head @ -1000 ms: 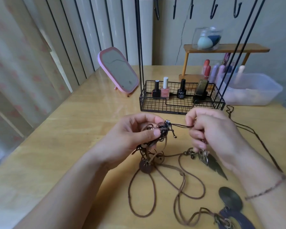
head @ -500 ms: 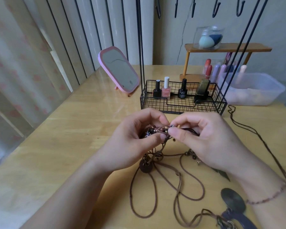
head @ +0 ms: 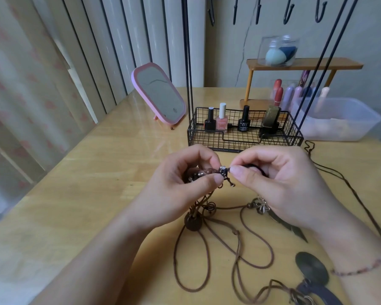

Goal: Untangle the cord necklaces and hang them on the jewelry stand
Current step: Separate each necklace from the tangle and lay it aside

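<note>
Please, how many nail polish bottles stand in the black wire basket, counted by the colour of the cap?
Black cap: 2, one at the left end and one right of the pink bottle
White cap: 1, the pink bottle
Olive-gold cap: 1, the dark bottle at the right
Total: 4 in the wire basket

Wooden table (head: 79, 194) bears cord necklaces (head: 235, 252), mirror (head: 158, 93), perhaps plastic tub (head: 339, 119).
</note>
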Motion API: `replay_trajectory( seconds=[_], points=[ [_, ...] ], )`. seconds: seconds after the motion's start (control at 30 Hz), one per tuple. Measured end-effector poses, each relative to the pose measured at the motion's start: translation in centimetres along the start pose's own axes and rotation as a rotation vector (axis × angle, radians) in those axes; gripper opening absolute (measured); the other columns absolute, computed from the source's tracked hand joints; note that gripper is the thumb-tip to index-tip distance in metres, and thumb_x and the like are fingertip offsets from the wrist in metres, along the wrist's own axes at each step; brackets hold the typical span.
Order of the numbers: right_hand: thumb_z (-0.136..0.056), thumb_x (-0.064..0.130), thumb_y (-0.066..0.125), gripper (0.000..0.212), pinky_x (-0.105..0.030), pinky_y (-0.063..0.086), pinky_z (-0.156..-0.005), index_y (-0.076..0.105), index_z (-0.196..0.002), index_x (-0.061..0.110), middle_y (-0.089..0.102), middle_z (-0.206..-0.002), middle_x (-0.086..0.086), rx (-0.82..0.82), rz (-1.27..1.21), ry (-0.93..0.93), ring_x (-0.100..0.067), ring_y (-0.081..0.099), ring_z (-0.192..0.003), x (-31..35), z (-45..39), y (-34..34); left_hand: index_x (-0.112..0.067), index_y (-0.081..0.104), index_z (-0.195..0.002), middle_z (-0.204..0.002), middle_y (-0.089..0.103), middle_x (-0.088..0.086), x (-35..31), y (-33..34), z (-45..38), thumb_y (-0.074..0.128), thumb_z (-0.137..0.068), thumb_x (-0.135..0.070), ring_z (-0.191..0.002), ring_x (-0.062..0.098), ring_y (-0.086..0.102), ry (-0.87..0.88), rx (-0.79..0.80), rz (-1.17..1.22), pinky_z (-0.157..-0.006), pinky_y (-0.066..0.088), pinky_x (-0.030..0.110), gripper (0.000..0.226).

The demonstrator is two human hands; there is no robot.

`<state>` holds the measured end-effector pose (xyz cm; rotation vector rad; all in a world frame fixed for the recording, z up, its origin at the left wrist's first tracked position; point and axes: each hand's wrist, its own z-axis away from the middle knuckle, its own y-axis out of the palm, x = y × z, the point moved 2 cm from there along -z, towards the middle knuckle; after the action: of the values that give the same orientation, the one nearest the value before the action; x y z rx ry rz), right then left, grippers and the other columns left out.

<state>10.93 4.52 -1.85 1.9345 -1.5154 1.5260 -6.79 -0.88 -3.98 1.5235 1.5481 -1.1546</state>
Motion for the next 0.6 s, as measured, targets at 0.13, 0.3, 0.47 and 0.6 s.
replay_trajectory(
  seconds=[0.13,0.3,0.47,0.6],
  points=[
    [-0.08,0.024,0.071,0.008,-0.034,0.057,-0.068,0.077,-0.078,0.029,0.074,-0.079,0.002,-0.008,-0.009,-0.036,-0.019,0.068,-0.073,0.22,0.1,0.04,-0.009,0.064,-0.09,-0.082,0.064,0.003,0.33,0.0,-0.08,0.065,-0.087,-0.025,-0.072,0.021,0.056,0.032,-0.039,-0.14,-0.064,0.047,0.032,0.016],
    [-0.079,0.023,0.073,0.006,-0.019,0.053,-0.061,0.075,-0.082,0.028,0.074,-0.078,0.004,-0.03,0.023,-0.048,-0.014,0.069,-0.071,0.47,0.3,0.17,-0.011,0.065,-0.084,-0.078,0.062,0.002,0.11,-0.03,-0.03,0.064,-0.086,-0.025,-0.073,0.016,0.056,0.038,-0.078,-0.092,-0.069,0.046,0.029,0.014],
    [-0.087,0.028,0.068,0.009,-0.019,0.047,-0.054,0.077,-0.088,0.029,0.069,-0.07,0.005,-0.051,0.078,-0.08,-0.008,0.061,-0.06,0.57,0.43,0.45,-0.008,0.06,-0.083,-0.075,0.057,0.002,-0.02,0.24,-0.03,0.06,-0.085,-0.024,-0.068,0.014,0.05,0.052,-0.068,-0.08,-0.063,0.043,0.027,0.016],
    [-0.081,0.019,0.08,0.014,-0.012,0.043,-0.052,0.079,-0.089,0.031,0.067,-0.064,0.002,-0.048,0.059,-0.018,-0.001,0.056,-0.052,0.45,0.59,0.7,-0.009,0.06,-0.081,-0.072,0.057,-0.001,0.01,0.39,-0.08,0.061,-0.085,-0.025,-0.066,0.013,0.051,0.051,-0.084,-0.104,-0.063,0.044,0.028,0.017]
  ],
)
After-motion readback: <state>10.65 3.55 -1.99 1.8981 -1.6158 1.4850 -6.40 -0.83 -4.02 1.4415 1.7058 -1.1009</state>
